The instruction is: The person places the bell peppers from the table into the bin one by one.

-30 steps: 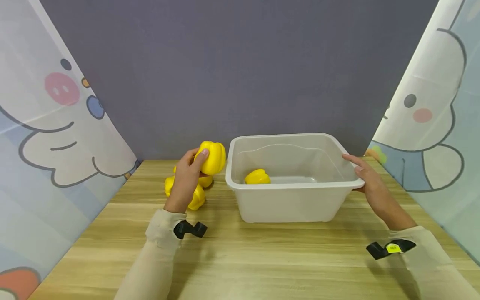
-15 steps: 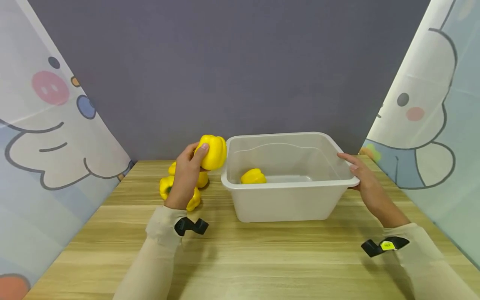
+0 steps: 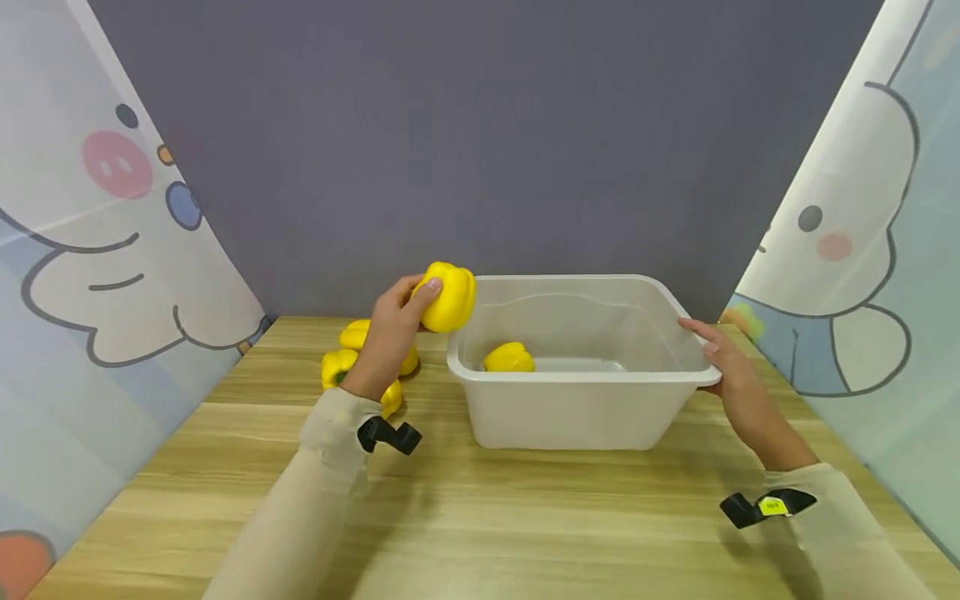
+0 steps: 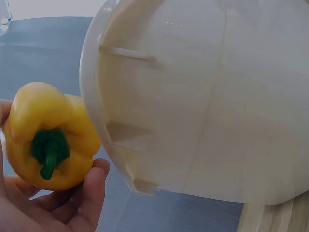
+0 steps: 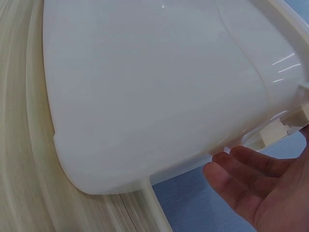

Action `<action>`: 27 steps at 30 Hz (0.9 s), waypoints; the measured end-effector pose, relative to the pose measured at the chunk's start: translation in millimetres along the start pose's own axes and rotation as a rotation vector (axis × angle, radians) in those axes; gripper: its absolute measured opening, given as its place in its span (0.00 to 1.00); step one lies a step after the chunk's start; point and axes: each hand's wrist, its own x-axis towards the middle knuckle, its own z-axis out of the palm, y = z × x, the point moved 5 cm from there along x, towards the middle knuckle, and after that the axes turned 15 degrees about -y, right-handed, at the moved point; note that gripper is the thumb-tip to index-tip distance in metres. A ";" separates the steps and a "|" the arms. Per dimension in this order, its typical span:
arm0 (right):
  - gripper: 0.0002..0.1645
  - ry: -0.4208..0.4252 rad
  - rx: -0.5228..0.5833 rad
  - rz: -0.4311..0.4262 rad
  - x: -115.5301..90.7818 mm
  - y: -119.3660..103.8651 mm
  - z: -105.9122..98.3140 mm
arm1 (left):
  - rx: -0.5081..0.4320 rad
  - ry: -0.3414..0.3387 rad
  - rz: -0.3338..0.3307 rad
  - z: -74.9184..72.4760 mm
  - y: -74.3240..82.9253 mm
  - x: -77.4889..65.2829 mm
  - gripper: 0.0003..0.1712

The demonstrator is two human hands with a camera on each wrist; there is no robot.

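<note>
My left hand (image 3: 392,333) grips a yellow bell pepper (image 3: 448,297) with the thumb on its near side, holding it up at the left rim of the white plastic bin (image 3: 570,412). In the left wrist view that pepper's green stem (image 4: 49,152) faces the camera, and the fingers curl under it. A second yellow bell pepper (image 3: 510,357) lies inside the bin toward the left. At the bin's right end my right hand (image 3: 738,387) holds the rim, thumb on top; in the right wrist view several fingers (image 5: 236,181) reach beneath the rim beside the outer wall.
Several more yellow bell peppers (image 3: 355,334) sit on the wooden table (image 3: 525,517) left of the bin, partly hidden by my left hand and wrist. A grey panel (image 3: 480,142) rises behind the table, with cartoon-printed sheets (image 3: 112,250) at both sides.
My left hand has carried its pepper upward and to the right, toward the bin's left rim. The right hand keeps its hold on the bin, and the head view has shifted slightly.
</note>
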 end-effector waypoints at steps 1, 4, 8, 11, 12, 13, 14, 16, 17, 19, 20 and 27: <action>0.29 -0.001 -0.008 0.002 -0.9 0.7 0.5 | 0.008 -0.008 -0.005 0.8 0.6 1.3 0.35; 0.29 -0.001 -0.011 0.004 -2.8 2.2 0.8 | 0.019 -0.031 -0.007 3.9 3.6 5.1 0.37; 0.29 0.006 -0.001 0.004 -3.5 2.6 0.4 | 0.004 -0.064 -0.005 7.9 6.8 9.3 0.38; 0.29 0.009 0.002 0.004 -3.3 1.7 -0.1 | 0.011 -0.087 -0.013 10.9 9.4 12.3 0.38; 0.29 0.010 0.002 0.005 -3.1 1.3 -0.2 | 0.013 -0.094 -0.017 11.9 10.4 13.2 0.38; 0.29 0.011 0.004 0.004 -2.9 0.9 -0.3 | 0.016 -0.105 -0.021 13.1 11.2 14.3 0.38; 0.29 0.013 0.008 0.005 -2.7 0.6 -0.4 | 0.018 -0.113 -0.026 13.8 11.6 15.5 0.38; 0.29 0.014 0.018 0.005 -1.6 0.1 -0.3 | 0.016 -0.131 -0.033 15.5 13.0 17.7 0.38; 0.29 0.015 0.026 0.004 -1.0 -0.1 -0.2 | 0.010 -0.140 -0.037 15.9 13.3 18.7 0.37; 0.28 0.015 0.040 0.001 0.0 -0.8 0.5 | 0.001 -0.158 -0.041 16.6 14.1 20.6 0.36; 0.28 0.014 0.047 -0.001 0.4 -0.8 0.8 | -0.003 -0.168 -0.045 16.7 14.3 21.6 0.36; 0.28 0.013 0.053 0.002 1.4 1.0 1.7 | 0.011 -0.236 -0.073 17.8 14.8 30.1 0.36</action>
